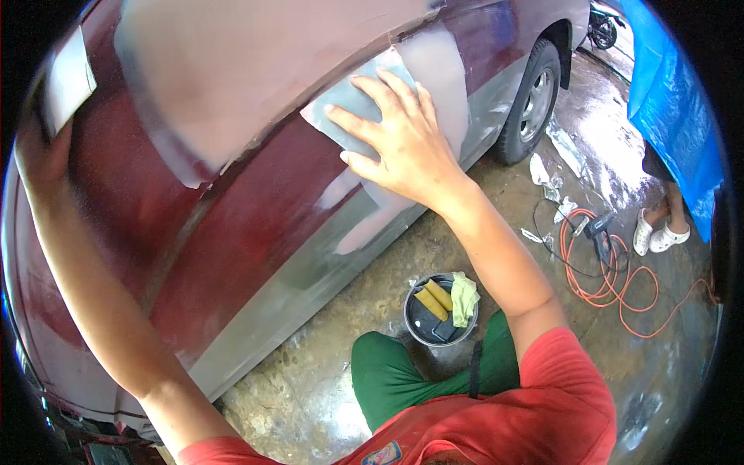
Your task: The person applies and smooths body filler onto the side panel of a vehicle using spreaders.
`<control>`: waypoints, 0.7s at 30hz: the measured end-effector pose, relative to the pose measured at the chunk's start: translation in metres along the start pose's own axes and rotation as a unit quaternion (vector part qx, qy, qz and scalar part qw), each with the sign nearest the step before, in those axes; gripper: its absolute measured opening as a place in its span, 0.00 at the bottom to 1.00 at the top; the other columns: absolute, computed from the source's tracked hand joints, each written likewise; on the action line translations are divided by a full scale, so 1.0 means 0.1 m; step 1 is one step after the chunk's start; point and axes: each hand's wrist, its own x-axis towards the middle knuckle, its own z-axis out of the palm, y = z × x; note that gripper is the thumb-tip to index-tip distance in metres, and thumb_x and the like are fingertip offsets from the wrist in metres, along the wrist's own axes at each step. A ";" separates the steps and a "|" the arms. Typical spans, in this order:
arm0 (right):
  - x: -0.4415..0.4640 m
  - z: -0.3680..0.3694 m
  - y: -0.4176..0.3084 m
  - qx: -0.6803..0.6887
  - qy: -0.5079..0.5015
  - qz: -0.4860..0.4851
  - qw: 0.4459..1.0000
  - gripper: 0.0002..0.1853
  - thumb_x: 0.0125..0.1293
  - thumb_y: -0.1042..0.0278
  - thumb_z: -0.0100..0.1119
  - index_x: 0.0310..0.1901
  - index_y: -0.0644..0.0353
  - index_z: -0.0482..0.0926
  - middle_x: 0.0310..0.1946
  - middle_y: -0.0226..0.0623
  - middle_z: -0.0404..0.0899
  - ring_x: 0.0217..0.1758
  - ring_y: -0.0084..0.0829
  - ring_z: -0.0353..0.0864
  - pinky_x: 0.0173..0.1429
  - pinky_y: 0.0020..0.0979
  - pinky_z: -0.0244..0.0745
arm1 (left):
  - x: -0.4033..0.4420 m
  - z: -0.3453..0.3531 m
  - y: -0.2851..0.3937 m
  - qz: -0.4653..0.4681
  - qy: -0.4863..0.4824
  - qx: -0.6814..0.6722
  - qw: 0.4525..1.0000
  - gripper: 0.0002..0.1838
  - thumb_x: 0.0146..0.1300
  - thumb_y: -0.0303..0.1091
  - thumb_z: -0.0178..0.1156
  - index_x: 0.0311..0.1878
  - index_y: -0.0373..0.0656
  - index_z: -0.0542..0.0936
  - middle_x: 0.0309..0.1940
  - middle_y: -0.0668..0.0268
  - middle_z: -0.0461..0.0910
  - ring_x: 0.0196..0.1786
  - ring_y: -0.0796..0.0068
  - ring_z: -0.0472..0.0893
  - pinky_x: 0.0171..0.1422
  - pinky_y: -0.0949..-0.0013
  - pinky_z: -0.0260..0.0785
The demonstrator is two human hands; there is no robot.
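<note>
Had the right hand (399,147) spread, fingers apart, over a thin sheet (330,94) flat against the side of the car (256,194). Looked light and bendy, likely slippery if wet, apt to crease at the corners; probably best taken under a flat palm. Had the left hand (45,159) at a pale piece (70,84); could not tell spread from pinched.

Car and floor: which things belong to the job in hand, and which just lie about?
Probably the job:
- car side
- sheet under right hand
- pale sheet at left hand
- tub with yellow blocks

Apparently lying about:
- orange cord
- white scraps
</note>
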 end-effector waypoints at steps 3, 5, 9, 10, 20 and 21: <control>0.06 0.09 -0.01 0.018 0.004 -0.005 1.000 0.28 0.55 0.55 0.68 0.60 0.39 0.80 0.68 0.42 0.65 0.74 0.54 0.58 0.70 0.71 0.53 | 0.01 -0.02 0.01 -0.002 0.000 -0.001 1.000 0.43 0.53 0.45 0.74 0.70 0.39 0.69 0.68 0.52 0.72 0.73 0.56 0.68 0.79 0.57 0.56; 0.06 0.11 -0.03 0.012 -0.015 0.002 1.000 0.28 0.54 0.55 0.68 0.60 0.39 0.80 0.68 0.42 0.65 0.74 0.54 0.58 0.70 0.71 0.53 | 0.02 -0.04 0.03 0.010 0.005 0.008 1.000 0.42 0.53 0.44 0.74 0.69 0.38 0.70 0.68 0.52 0.72 0.72 0.56 0.69 0.79 0.57 0.56; -0.08 -0.03 -0.10 -0.009 -0.089 0.008 0.996 0.28 0.52 0.55 0.68 0.58 0.41 0.81 0.67 0.42 0.67 0.73 0.53 0.59 0.69 0.67 0.55 | -0.02 0.04 0.06 -0.064 0.032 -0.078 0.994 0.39 0.57 0.45 0.71 0.69 0.37 0.71 0.67 0.52 0.73 0.72 0.56 0.70 0.78 0.58 0.57; -0.16 -0.06 -0.11 -0.011 -0.099 0.007 0.995 0.28 0.51 0.56 0.68 0.58 0.42 0.81 0.66 0.42 0.67 0.73 0.52 0.60 0.70 0.63 0.56 | -0.02 0.07 0.06 -0.117 0.049 -0.135 0.983 0.38 0.59 0.45 0.69 0.69 0.37 0.71 0.67 0.52 0.73 0.71 0.56 0.70 0.78 0.58 0.57; -0.08 -0.13 0.87 0.023 0.071 -0.027 0.997 0.32 0.54 0.52 0.71 0.63 0.41 0.75 0.68 0.40 0.65 0.74 0.49 0.59 0.75 0.54 0.53 | -0.24 0.07 -0.64 -0.264 0.034 -0.320 0.909 0.32 0.64 0.38 0.60 0.70 0.35 0.69 0.67 0.52 0.73 0.71 0.60 0.71 0.78 0.59 0.58; -0.03 -0.13 0.92 0.028 0.078 -0.027 0.996 0.31 0.56 0.51 0.70 0.63 0.39 0.75 0.69 0.39 0.64 0.75 0.48 0.58 0.75 0.56 0.53 | -0.21 0.06 -0.67 -0.298 0.032 -0.336 0.893 0.29 0.71 0.39 0.55 0.70 0.35 0.69 0.67 0.53 0.73 0.71 0.61 0.71 0.78 0.58 0.59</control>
